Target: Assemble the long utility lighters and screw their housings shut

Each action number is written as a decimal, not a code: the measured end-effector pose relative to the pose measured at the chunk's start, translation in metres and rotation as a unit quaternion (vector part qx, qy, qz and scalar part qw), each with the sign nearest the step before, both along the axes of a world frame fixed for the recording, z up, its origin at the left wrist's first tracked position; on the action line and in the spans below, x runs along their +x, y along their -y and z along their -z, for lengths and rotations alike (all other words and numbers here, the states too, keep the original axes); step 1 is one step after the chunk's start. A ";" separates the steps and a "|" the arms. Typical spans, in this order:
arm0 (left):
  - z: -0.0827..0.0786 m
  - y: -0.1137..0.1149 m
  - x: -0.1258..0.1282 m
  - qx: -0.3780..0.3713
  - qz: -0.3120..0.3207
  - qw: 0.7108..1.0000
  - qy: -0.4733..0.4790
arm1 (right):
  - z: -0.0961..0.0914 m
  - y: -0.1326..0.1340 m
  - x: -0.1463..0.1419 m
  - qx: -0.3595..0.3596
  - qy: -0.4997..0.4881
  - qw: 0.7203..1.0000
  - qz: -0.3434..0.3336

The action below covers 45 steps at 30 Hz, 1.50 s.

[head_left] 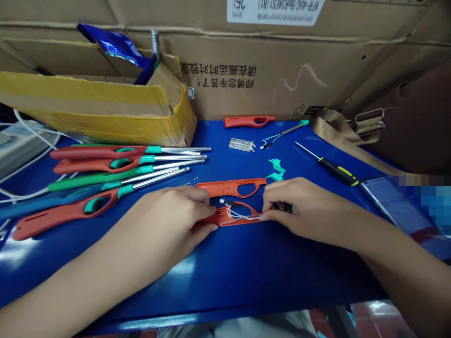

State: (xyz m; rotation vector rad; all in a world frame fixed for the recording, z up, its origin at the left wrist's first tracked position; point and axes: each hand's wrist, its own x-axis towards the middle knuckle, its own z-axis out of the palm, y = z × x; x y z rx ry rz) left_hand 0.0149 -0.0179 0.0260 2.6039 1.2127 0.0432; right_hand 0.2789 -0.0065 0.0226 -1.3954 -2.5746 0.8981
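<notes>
My left hand (195, 211) pinches the rear end of an orange lighter shell half (225, 217), lying open side up on the table. White wires (243, 216) with a small black piece (230, 203) run along inside this half. At the shell's front end, my right hand (292, 204) is closed on the wired part, much of which its fingers hide. Just beyond lies the other orange shell half (218, 188), with a teal trigger piece (276, 171) past its front end.
Several assembled lighters (105, 178) lie at left before a yellow-taped carton (141, 117). Farther back are a red shell (248, 121), a clear part (242, 144) and a wired rod (287, 131). A screwdriver (331, 166), strap (352, 145) and phone (398, 206) lie right.
</notes>
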 end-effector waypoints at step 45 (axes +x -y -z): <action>0.010 -0.002 0.012 -0.098 -0.078 0.974 0.189 | 0.008 0.014 -0.008 -0.019 -0.043 0.999 0.021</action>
